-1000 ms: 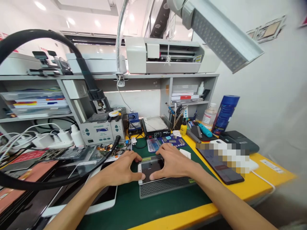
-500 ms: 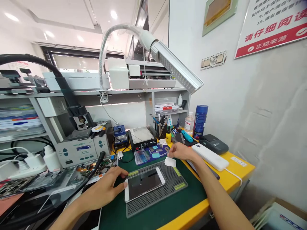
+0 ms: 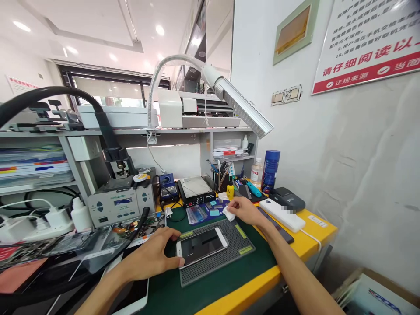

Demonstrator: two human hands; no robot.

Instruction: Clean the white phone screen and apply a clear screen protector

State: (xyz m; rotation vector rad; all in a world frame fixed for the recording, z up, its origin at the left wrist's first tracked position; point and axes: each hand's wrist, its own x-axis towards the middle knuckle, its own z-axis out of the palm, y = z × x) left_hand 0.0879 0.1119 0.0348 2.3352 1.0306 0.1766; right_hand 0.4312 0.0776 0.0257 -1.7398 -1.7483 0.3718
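Note:
A white-framed smartphone point(image 3: 202, 247) with a dark screen lies face up on a grey perforated mat point(image 3: 234, 247). At its left end is my left hand point(image 3: 154, 253), thumb at the near corner and forefinger by the far corner, closed across the phone's width. My right hand point(image 3: 244, 210) pinches a small white wipe point(image 3: 229, 213) between thumb and fingers, just above the mat's far edge. The wipe looks folded or crumpled; its part inside the fingers is hidden.
Behind the mat lie a blue card point(image 3: 210, 210) with small parts and a yellow bottle point(image 3: 230, 190). To the right sit a white power bank-like device point(image 3: 282, 214) and a dark phone point(image 3: 275, 225). A hot-air station point(image 3: 114, 205) and its black hose stand left. A lamp point(image 3: 244, 109) overhangs.
My right hand has taken hold of the wipe, which lay flat on the mat, and lifted it. My left thumb has shifted to the phone's near corner. The head view has shifted slightly.

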